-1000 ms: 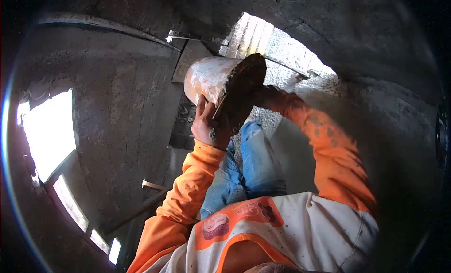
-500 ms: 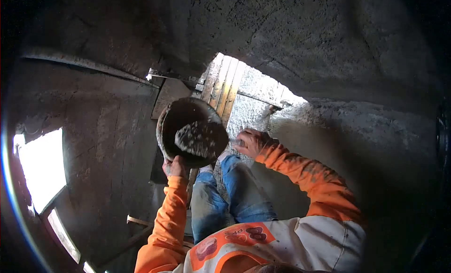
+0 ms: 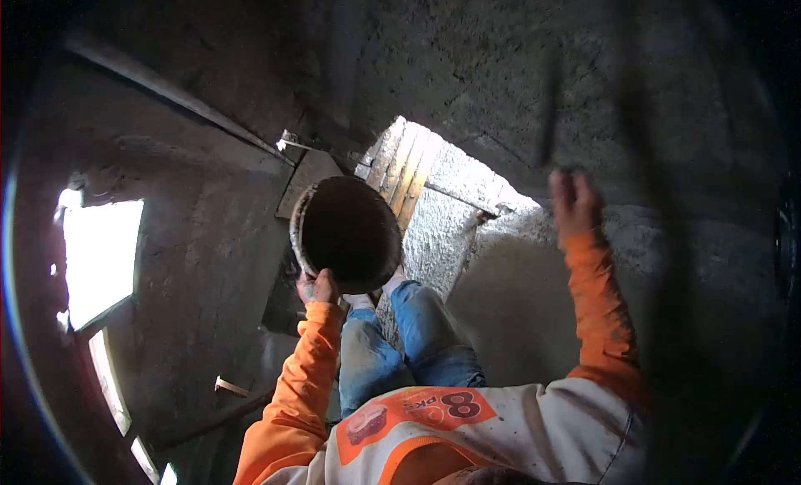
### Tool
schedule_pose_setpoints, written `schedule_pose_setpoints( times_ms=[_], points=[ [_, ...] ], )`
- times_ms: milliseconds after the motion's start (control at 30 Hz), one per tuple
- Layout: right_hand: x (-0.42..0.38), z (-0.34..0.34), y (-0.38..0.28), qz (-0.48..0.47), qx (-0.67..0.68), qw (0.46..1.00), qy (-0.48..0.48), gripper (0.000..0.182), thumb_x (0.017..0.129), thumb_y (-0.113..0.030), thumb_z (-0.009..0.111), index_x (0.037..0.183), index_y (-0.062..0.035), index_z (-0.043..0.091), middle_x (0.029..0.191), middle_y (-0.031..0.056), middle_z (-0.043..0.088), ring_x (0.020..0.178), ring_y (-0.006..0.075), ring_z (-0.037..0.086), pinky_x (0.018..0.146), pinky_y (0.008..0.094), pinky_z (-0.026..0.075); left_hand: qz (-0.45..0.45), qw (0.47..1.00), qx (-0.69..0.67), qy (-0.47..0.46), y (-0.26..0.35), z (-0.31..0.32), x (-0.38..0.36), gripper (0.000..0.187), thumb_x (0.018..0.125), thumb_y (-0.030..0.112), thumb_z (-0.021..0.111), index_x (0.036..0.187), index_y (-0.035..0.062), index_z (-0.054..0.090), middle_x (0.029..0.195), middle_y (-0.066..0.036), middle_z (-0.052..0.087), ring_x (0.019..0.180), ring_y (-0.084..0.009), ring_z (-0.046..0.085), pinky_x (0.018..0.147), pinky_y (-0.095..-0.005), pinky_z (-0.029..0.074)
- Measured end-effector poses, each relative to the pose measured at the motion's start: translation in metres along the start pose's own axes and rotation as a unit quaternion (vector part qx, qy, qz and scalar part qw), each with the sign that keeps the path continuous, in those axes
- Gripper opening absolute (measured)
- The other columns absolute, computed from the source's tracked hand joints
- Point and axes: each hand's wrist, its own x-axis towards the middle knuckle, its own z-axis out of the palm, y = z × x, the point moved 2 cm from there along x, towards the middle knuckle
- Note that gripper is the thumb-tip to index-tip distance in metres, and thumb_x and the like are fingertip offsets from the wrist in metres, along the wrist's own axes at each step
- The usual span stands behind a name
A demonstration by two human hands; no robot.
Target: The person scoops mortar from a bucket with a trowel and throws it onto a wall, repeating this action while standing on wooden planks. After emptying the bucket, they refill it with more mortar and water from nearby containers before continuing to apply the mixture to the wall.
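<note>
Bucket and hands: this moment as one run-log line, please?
left hand: holds bucket at rim | bucket: mouth in view, inside dark | right hand: apart from bucket, apparently holding blurred tool

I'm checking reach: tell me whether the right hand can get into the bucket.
Probably yes: the left hand holds the bucket with its mouth facing the camera, and nothing visible stands between it and the right hand.

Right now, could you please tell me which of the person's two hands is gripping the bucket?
The left hand: it grips the near rim of the bucket, while the right hand is out to the side, apart from it.
</note>
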Motion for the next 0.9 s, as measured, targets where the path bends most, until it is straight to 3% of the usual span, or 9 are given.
schedule_pose_setpoints(
  times_ms=[167,267,400,567,633,700,767,833,900],
  points=[
    [-0.047,0.089,0.001,-0.126,-0.164,0.877,-0.434,0.029,0.077,-0.021,0.044,0.100,-0.0032,0.048,0.079,0.0153,0.056,0.070,0.0236,0.055,0.065,0.0372,0.043,0.025,0.993,0.006,-0.115,0.058,0.021,-0.037,0.020,0.066,0.000,0.050,0.085,0.0000,0.056,0.074,-0.001,0.057,0.067,-0.0095,0.051,0.061,-0.0235,0.041],
    [-0.045,0.174,0.030,-0.257,-0.203,0.945,-0.019,0.026,0.075,-0.020,0.042,0.095,-0.0042,0.048,0.074,0.0155,0.052,0.063,0.0282,0.050,0.058,0.0375,0.040,0.230,0.946,0.187,-0.126,0.101,0.041,-0.072,0.029,0.071,0.009,0.050,0.099,-0.0005,0.053,0.088,-0.011,0.059,0.078,-0.0192,0.056,0.071,-0.0269,0.043],
    [-0.063,0.171,-0.033,-0.223,-0.366,0.841,-0.330,0.027,0.075,-0.018,0.044,0.098,-0.0039,0.048,0.077,0.0143,0.053,0.068,0.0281,0.051,0.063,0.0365,0.042,0.280,0.932,0.206,-0.106,0.133,0.050,-0.094,0.030,0.073,0.014,0.051,0.100,0.0015,0.053,0.086,-0.019,0.057,0.080,-0.0278,0.056,0.070,-0.0308,0.045],
    [-0.069,0.193,-0.003,-0.028,0.073,0.971,-0.228,0.030,0.077,-0.018,0.043,0.103,-0.0040,0.048,0.084,0.0157,0.055,0.074,0.0282,0.054,0.066,0.0358,0.044,0.210,0.951,-0.019,-0.224,0.151,0.029,-0.109,0.046,0.072,0.005,0.049,0.118,0.0019,0.043,0.091,-0.005,0.056,0.074,-0.0112,0.051,0.068,-0.0237,0.042],
    [-0.065,0.217,-0.011,0.071,0.442,0.871,-0.204,0.034,0.077,-0.020,0.044,0.106,-0.0031,0.047,0.092,0.0188,0.056,0.083,0.0302,0.055,0.073,0.0368,0.044,0.137,0.966,0.178,-0.123,0.173,0.027,-0.119,0.030,0.073,0.001,0.045,0.101,-0.0012,0.054,0.091,-0.008,0.059,0.083,-0.0118,0.052,0.076,-0.0232,0.040],
    [-0.088,0.151,-0.078,-0.359,-0.101,0.919,-0.126,0.035,0.078,-0.020,0.042,0.108,-0.0033,0.047,0.095,0.0198,0.055,0.085,0.0304,0.054,0.075,0.0395,0.042,0.245,0.940,0.188,-0.147,0.174,0.017,-0.110,0.025,0.073,0.003,0.046,0.096,-0.0007,0.056,0.081,-0.004,0.059,0.072,-0.0082,0.051,0.065,-0.0226,0.042],
    [-0.101,0.149,-0.069,-0.362,-0.103,0.910,-0.173,0.034,0.079,-0.020,0.042,0.109,-0.0048,0.047,0.103,0.0175,0.051,0.093,0.0284,0.050,0.080,0.0383,0.039,0.309,0.869,0.340,-0.185,0.191,0.010,-0.113,0.019,0.072,0.004,0.048,0.089,0.0002,0.057,0.074,-0.002,0.059,0.065,-0.0073,0.050,0.058,-0.0241,0.043],
    [-0.106,0.158,-0.052,-0.337,-0.140,0.892,-0.269,0.033,0.081,-0.020,0.042,0.111,-0.0072,0.048,0.115,0.0139,0.045,0.104,0.0252,0.044,0.087,0.0362,0.034,0.190,0.957,0.162,-0.145,0.200,0.018,-0.127,0.015,0.070,0.005,0.050,0.083,0.0020,0.057,0.070,-0.006,0.059,0.062,-0.0116,0.053,0.057,-0.0271,0.044],
    [-0.092,0.176,-0.033,-0.245,-0.238,0.873,-0.349,0.033,0.083,-0.022,0.039,0.112,-0.0082,0.048,0.119,0.0121,0.043,0.107,0.0240,0.042,0.089,0.0347,0.033,0.357,0.793,0.484,-0.096,0.189,0.002,-0.119,0.018,0.068,0.007,0.050,0.084,0.0035,0.056,0.070,-0.012,0.058,0.061,-0.0225,0.056,0.059,-0.0316,0.046]
  ],
)
